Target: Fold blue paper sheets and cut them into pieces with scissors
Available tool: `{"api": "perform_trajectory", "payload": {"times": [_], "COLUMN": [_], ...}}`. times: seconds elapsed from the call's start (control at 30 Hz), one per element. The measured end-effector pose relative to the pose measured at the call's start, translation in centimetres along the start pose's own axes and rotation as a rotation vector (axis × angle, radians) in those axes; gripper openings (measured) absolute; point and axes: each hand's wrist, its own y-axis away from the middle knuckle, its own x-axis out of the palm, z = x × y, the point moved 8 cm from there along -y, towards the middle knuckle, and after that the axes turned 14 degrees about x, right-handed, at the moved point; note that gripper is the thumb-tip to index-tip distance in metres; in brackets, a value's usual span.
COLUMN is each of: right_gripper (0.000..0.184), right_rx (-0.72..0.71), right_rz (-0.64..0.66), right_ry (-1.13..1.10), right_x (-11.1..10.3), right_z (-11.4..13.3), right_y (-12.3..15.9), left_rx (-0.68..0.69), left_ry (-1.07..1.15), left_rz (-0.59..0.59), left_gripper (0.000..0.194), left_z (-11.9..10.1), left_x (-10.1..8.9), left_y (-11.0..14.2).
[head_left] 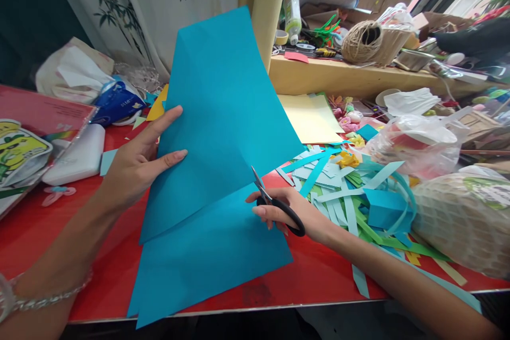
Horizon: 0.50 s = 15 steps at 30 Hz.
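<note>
A large sheet of blue paper (215, 101) is held up at a tilt over the table. My left hand (147, 154) grips its left edge, thumb and forefinger on the near face and the other fingers hidden behind. In my right hand (287, 207) is a pair of scissors (274, 199) with black handles. Their blade tips point up and left at the sheet's lower edge; whether they touch the paper I cannot tell. Beneath lies another blue sheet (215, 260), its near corner reaching past the table's front edge.
Cut paper strips (330, 186) in blue and green pile up at right, beside a net-wrapped bag (466, 218). Pale yellow paper (311, 117) lies behind. At left are a blue tissue pack (119, 101) and a white box (77, 154). A ball of twine (360, 42) sits on the sill.
</note>
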Motion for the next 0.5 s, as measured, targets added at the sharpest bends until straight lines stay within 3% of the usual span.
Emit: {"api": "perform_trajectory", "payload": {"times": [0.1, 0.2, 0.27, 0.33, 0.4, 0.5], "right_gripper": [0.045, 0.039, 0.032, 0.027, 0.027, 0.027], "right_rx": [-0.034, -0.094, -0.195, -0.332, -0.452, -0.577], "right_rz": [0.006, -0.021, -0.088, -0.156, -0.228, -0.378], "right_ry": [0.013, 0.043, 0.022, -0.055, -0.175, -0.327], "right_x": [-0.2, -1.1, -2.1, -3.2, -4.4, -6.1], "right_z": [0.5, 1.5, 2.5, 3.5, 4.0, 4.0], "right_y": [0.2, 0.5, 0.9, 1.4, 2.0, 2.8], "left_rx": [-0.033, -0.21, -0.364, -0.45, -0.436, -0.334], "left_ry": [-0.083, -0.102, -0.106, -0.172, -0.272, -0.388], "left_rz": [-0.028, -0.01, 0.155, 0.396, 0.599, 0.785], "left_gripper": [0.048, 0.05, 0.055, 0.06, 0.062, 0.065], "left_z": [0.4, 2.4, 4.2, 5.5, 6.0, 6.1], "left_x": [-0.5, -1.0, -0.2, 1.1, 2.1, 3.4], "left_y": [-0.1, 0.1, 0.6, 1.4, 2.1, 3.1]}}
